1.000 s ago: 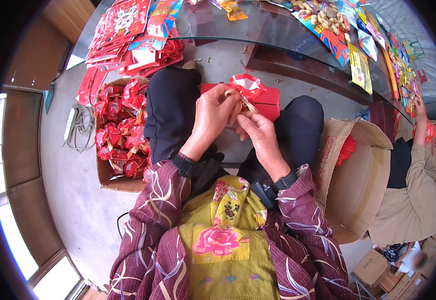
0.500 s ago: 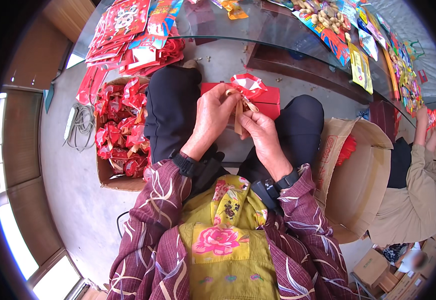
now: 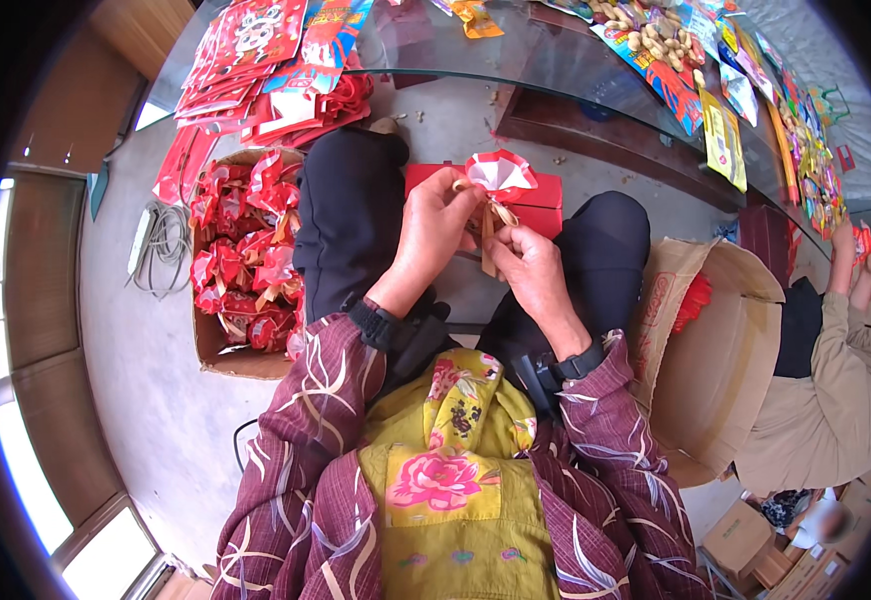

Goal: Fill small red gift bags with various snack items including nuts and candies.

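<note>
Above my lap, a small red and white gift bag (image 3: 502,172) stands with its mouth flared, its neck gathered by a tan ribbon (image 3: 489,250). My left hand (image 3: 430,225) pinches the ribbon near the neck between thumb and fingertips. Just right of it, my right hand (image 3: 534,270) pinches the ribbon's hanging part, fingers closed. Behind my hands lies a red box (image 3: 546,208) between my knees; my hands and the bag cover part of it.
On my left, a carton (image 3: 246,368) holds many red tied bags (image 3: 256,250). An open carton (image 3: 726,370) on my right has something red inside. Ahead, a glass table (image 3: 436,45) bears red paper bags (image 3: 246,50), snack packets and peanuts (image 3: 656,40). Another person (image 3: 826,390) works at far right.
My fingers have shifted slightly on the ribbon, and its loose end hangs narrower. The bag's flared mouth has tipped so that its white inside faces me more.
</note>
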Action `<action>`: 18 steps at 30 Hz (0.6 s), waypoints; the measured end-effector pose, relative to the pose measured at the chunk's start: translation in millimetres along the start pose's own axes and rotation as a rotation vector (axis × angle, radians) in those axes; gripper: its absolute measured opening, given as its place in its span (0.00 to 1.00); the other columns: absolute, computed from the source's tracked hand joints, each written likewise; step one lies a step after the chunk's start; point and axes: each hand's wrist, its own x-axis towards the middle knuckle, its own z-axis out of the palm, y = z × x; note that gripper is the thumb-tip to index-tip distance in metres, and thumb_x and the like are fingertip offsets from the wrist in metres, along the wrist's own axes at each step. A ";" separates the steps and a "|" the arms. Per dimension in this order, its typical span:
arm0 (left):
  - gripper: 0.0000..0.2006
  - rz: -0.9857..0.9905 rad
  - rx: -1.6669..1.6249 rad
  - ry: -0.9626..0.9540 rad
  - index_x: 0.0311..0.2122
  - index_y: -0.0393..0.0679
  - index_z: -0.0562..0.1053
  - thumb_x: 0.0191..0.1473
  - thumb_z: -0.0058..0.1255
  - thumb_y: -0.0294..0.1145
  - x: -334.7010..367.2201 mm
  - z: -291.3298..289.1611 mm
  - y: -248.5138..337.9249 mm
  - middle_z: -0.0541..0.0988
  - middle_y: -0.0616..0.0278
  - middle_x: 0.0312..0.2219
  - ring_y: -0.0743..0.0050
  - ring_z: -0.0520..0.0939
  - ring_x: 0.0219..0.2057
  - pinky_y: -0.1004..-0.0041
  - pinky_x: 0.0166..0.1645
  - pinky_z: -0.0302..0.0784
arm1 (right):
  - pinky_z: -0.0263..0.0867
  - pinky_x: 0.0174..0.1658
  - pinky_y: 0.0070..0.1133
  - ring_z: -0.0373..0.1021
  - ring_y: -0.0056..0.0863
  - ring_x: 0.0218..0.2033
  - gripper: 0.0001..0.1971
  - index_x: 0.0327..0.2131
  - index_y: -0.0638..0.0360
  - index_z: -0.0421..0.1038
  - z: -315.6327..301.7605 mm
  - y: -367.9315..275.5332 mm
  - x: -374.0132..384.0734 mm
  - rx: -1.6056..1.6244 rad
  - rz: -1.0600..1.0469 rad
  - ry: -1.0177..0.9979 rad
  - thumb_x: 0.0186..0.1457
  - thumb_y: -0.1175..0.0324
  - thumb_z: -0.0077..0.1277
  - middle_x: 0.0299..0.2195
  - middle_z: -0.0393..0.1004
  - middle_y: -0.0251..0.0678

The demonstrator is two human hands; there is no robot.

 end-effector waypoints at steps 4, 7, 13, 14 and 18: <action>0.07 -0.046 -0.277 -0.026 0.39 0.36 0.71 0.63 0.50 0.30 0.4 4.2 -5.8 0.81 0.59 0.32 0.77 0.83 0.28 0.79 0.30 0.81 | 0.67 0.30 0.20 0.70 0.15 0.25 0.06 0.32 0.63 0.74 -0.6 -6.3 -4.9 -0.033 -0.029 -0.080 0.57 0.70 0.54 0.23 0.76 0.32; 0.07 -0.075 -0.328 -0.057 0.40 0.37 0.70 0.63 0.49 0.31 3.2 2.1 -7.2 0.81 0.58 0.33 0.73 0.84 0.33 0.76 0.35 0.83 | 0.64 0.29 0.16 0.67 0.13 0.25 0.06 0.32 0.63 0.74 -4.1 -14.5 -10.0 -0.025 -0.030 -0.072 0.59 0.70 0.53 0.24 0.74 0.28; 0.08 -0.028 -0.270 -0.079 0.40 0.37 0.69 0.64 0.48 0.31 1.4 3.3 -0.3 0.81 0.58 0.30 0.72 0.85 0.32 0.75 0.35 0.83 | 0.63 0.27 0.15 0.66 0.13 0.22 0.07 0.37 0.63 0.73 -20.1 -10.8 0.0 0.159 -0.166 0.130 0.63 0.68 0.51 0.25 0.74 0.29; 0.08 -0.030 -0.272 -0.080 0.40 0.37 0.69 0.64 0.48 0.31 1.8 2.7 -1.6 0.81 0.58 0.30 0.72 0.85 0.32 0.75 0.35 0.83 | 0.62 0.27 0.14 0.66 0.13 0.22 0.08 0.37 0.63 0.73 -21.1 -11.6 2.9 0.193 -0.138 0.098 0.63 0.68 0.51 0.26 0.74 0.29; 0.08 -0.028 -0.230 -0.065 0.39 0.38 0.70 0.64 0.49 0.32 1.5 1.5 -3.0 0.80 0.62 0.28 0.76 0.83 0.28 0.78 0.32 0.81 | 0.62 0.29 0.13 0.66 0.13 0.23 0.08 0.38 0.62 0.74 -20.5 -14.6 9.6 0.301 -0.035 0.002 0.62 0.67 0.52 0.26 0.73 0.28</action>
